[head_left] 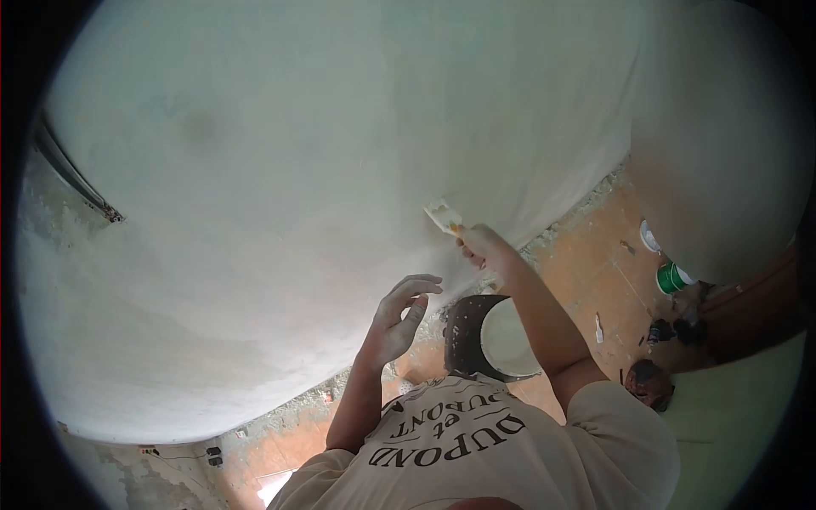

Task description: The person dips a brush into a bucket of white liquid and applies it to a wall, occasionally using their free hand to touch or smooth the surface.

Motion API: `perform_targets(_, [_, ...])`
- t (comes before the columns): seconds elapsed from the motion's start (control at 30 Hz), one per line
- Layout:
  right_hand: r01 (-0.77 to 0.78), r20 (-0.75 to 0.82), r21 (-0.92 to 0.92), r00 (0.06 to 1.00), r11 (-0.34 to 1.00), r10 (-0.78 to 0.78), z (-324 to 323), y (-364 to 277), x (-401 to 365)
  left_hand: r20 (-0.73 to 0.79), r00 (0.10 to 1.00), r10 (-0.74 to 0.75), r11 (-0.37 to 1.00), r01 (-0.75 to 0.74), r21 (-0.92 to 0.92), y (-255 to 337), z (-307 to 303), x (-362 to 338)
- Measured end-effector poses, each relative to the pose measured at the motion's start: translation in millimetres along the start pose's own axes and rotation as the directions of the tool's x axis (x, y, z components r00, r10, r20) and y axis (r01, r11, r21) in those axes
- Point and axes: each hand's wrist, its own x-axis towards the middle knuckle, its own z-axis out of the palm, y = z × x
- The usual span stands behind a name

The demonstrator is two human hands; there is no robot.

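Note:
My right hand (486, 246) is closed around the handle of a putty knife (443, 216), its broad blade smeared with off-white filler and lying close against the pale plastered wall (280, 170). Lower and to the left, my left hand (403, 313) is raised in front of the wall with nothing in it. Its fingers are loosely bent, the thumb stands apart, and whitish dust covers the skin. Below my hands stands a black bucket (461, 336) holding pale filler, partly hidden by my right forearm and shirt.
Rubble lines the wall's foot along the orange-brown floor (582, 263). To the right are a green tub (671, 278), a white lid or tub (650, 236), a pale-handled tool (598, 328) and dark items (659, 331). A dark metal strip (76, 174) sits in the wall at left.

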Motion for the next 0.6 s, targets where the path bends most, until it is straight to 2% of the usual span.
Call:
perform_targets(0.03, [0.046,-0.022,-0.060,0.999,0.997,-0.048,-2.7,-17.6,-16.9,0.002,1.000,0.011,1.000,-0.011,0.017,4.6,-1.4,0.8])
perform_targets(0.17, [0.239,-0.163,0.256,0.966,0.937,-0.202,-9.6,-115.7,-69.5,0.031,0.998,0.056,0.997,-0.057,0.043,16.3,-4.2,2.4])
perform_targets(0.23, [0.404,-0.074,0.179,0.915,0.897,-0.397,-26.0,-158.1,-109.7,0.039,0.996,0.082,0.995,-0.083,0.050,13.6,-4.2,1.0])
perform_targets(0.27, [0.411,-0.074,0.175,0.911,0.894,-0.405,-29.2,-178.1,-128.9,0.042,0.994,0.100,0.993,-0.102,0.053,12.9,-3.4,0.5])
perform_targets(0.33, [0.588,-0.094,0.053,0.808,0.807,-0.582,-30.6,-202.8,-154.8,0.043,0.996,0.080,0.996,-0.081,0.041,14.8,-0.7,-0.3])
perform_targets(0.43, [0.587,-0.128,-0.055,0.798,0.808,-0.588,-25.3,-200.4,-146.5,0.055,0.995,0.081,0.994,-0.085,0.071,24.1,-3.7,-1.0])
perform_targets(0.5, [0.483,-0.143,-0.037,0.864,0.875,-0.483,-16.5,-180.0,-122.8,0.057,0.992,0.114,0.987,-0.120,0.108,27.0,-8.0,-0.6])
perform_targets(0.6, [0.469,-0.137,-0.072,0.870,0.880,-0.474,-2.9,-114.2,-26.5,0.018,0.994,0.112,0.991,-0.113,0.072,23.1,-14.3,-6.8])
